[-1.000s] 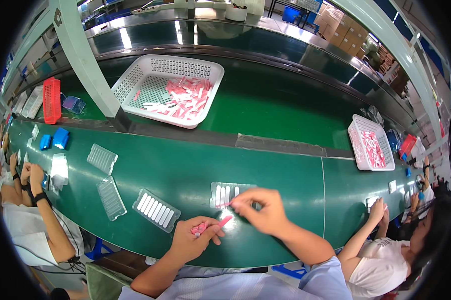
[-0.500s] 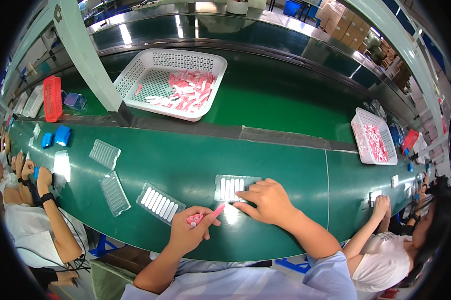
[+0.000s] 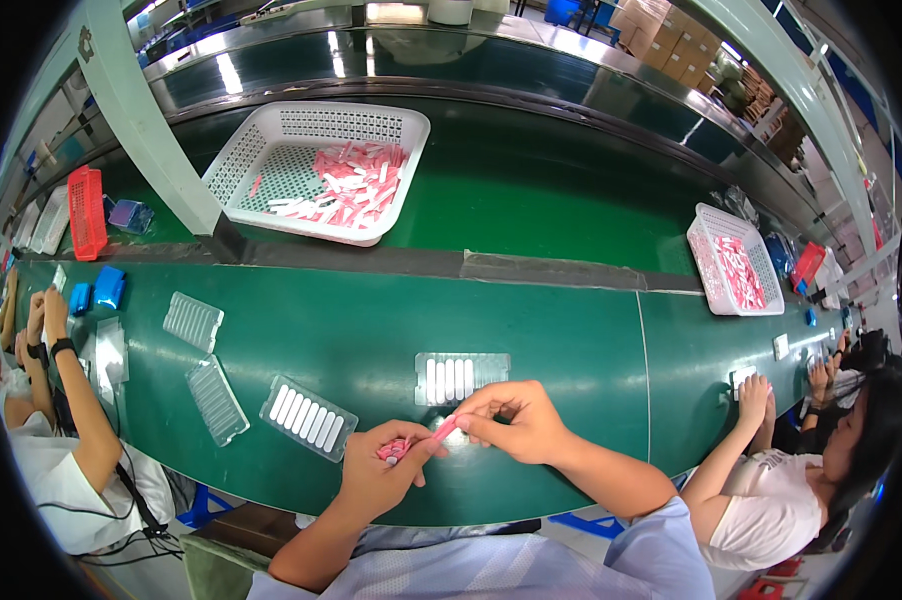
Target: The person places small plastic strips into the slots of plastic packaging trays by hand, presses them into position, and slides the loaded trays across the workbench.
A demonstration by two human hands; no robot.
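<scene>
Pinching pink tube in right hand, left hand alongside

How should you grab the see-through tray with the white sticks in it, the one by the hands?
Probably by its short ends. The clear tray lies flat on the green belt, with white pieces filling its middle slots, so only the bare end margins are free. Come from above, thumb and fingers over the two ends. The right hand is nearest.

Bright overhead glare; edges prob. warped.
</scene>
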